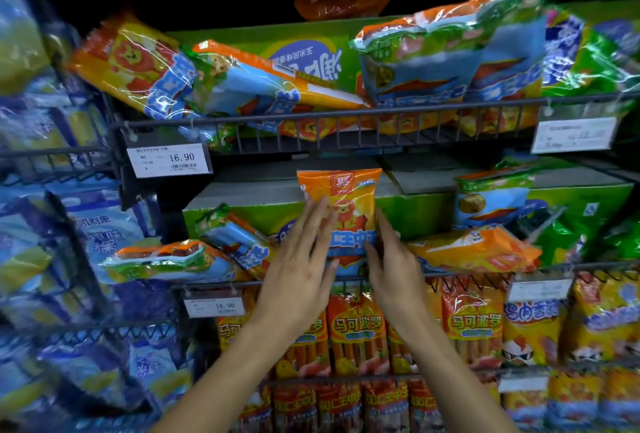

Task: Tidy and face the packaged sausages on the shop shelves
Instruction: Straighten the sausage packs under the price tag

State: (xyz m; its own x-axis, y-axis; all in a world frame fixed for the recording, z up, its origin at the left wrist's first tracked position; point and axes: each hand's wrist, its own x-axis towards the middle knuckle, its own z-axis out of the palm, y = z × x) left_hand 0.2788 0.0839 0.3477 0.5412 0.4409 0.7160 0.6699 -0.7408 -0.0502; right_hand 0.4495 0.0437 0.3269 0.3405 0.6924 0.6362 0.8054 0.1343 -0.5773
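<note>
My left hand (300,261) lies flat-fingered on the left edge of the upright orange sausage pack (341,210), and my right hand (393,259) curls against its right edge, so my grip brackets it without clenching. Its long axis runs vertically on the middle shelf, behind the wire rail (485,271); farther up, tumbled packs (242,86) lie slanted.

Dim shop aisle, dark wire shelf rails (311,115), white price tags (168,159), green cardboard cartons (415,210) behind
</note>
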